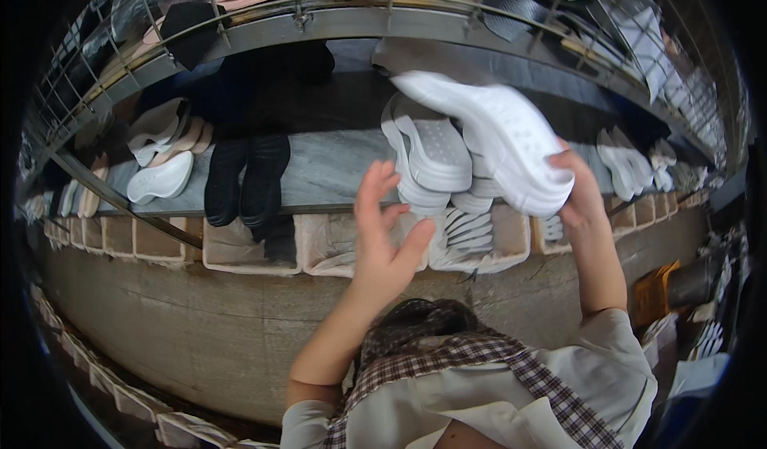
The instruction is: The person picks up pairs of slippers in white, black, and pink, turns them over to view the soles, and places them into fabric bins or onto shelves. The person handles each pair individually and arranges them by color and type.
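A white shoe sole (503,133) is tilted in the air above the grey work shelf (331,173), gripped at its lower right end by my right hand (582,185). Its edges are slightly smeared by motion. My left hand (385,225) is raised in front of the shelf edge with fingers and thumb spread, holding nothing. Just beyond it rests a stack of white and grey soles (435,157), partly covered by the sole in my right hand. To the left lies a pair of black soles (246,179) at the shelf edge.
White and beige soles (164,169) lie farther left, and more white soles (623,161) to the right. Lined bins (323,253) stand in a row under the shelf edge; one has white soles (470,232). A wire-mesh rack (296,25) spans above. An orange object (655,289) is at right.
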`<state>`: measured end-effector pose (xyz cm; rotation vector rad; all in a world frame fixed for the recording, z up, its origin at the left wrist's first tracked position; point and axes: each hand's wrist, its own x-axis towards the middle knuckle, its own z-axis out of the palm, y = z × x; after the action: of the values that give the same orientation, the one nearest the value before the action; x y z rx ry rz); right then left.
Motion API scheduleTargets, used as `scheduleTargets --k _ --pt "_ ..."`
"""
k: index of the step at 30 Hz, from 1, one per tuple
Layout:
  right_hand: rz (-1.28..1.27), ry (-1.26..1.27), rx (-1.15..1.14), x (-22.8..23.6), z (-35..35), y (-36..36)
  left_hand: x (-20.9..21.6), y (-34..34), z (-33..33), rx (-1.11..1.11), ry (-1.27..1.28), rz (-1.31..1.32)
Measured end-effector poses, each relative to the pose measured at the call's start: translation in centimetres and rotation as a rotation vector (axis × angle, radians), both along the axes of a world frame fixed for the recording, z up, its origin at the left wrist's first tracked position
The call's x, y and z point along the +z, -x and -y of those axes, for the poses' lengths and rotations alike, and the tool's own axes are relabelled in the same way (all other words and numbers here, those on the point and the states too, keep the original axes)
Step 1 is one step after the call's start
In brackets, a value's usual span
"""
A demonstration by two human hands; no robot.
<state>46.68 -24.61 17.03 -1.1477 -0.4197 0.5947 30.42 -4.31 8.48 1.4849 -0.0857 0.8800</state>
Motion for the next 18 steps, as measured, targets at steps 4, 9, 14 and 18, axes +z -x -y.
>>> scheduleTargets --k 4,9,14,18 --pt "-0.092 0.021 -0.208 -0.8 0.7 -13.8 -1.7 -1.1 -1.1 0.131 0.11 -0.09" --pt "0.029 0.092 -0.089 -7.2 -5.8 -36.0 -5.2 -0.3 -1.7 0.264 0.106 -0.247" --pt "0.093 0.372 -0.206 -15.0 -14.6 -48.0 -9.0 2.5 -1.8 0.543 0.295 -0.393" --pt "0.419 0.848 -0.365 -16.5 -17.3 -49.6 -11.7 4.6 -1.3 0.685 0.363 -0.497"
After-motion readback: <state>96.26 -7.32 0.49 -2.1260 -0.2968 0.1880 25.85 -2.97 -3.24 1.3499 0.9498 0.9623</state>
